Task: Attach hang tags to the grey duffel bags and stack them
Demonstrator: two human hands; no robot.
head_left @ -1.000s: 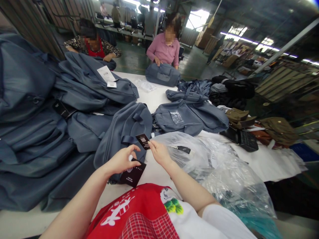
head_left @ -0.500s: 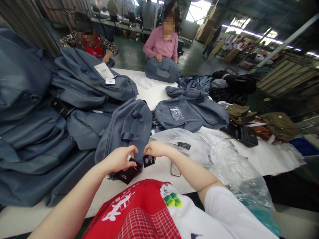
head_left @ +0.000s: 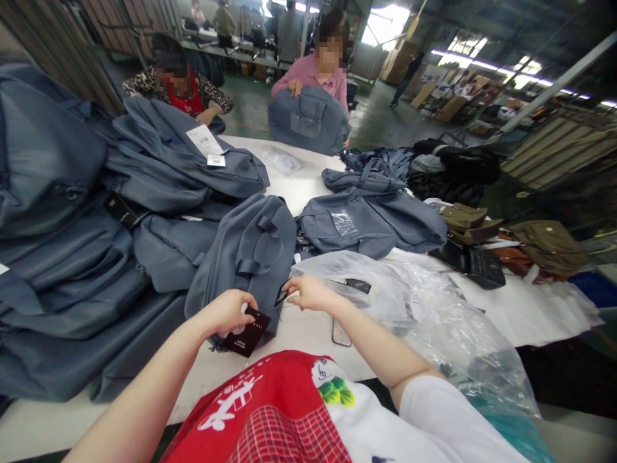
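Observation:
My left hand (head_left: 230, 312) is closed on a large black hang tag (head_left: 248, 335) with white print, its thumb and fingers at the tag's upper edge. To the right, my right hand (head_left: 311, 293) pinches a smaller black tag (head_left: 281, 295), which is turned partly edge-on. Both tags are in front of a blue-grey duffel bag (head_left: 226, 251) that stands on the white table with its strap handles toward the right. Whether a cord joins the tags to the bag is too fine to make out.
More blue-grey bags (head_left: 62, 276) are heaped at left, and others (head_left: 371, 218) lie beyond my right hand. A phone (head_left: 341, 332) and clear plastic bags (head_left: 448, 321) lie at right. Across the table, one person in pink (head_left: 308, 77) handles a bag; another (head_left: 186, 96) sits at left.
My right hand has brought the small tag slightly left and up against the duffel bag, turning it. My left hand still holds the large tag. The person in pink has lifted and tilted their bag.

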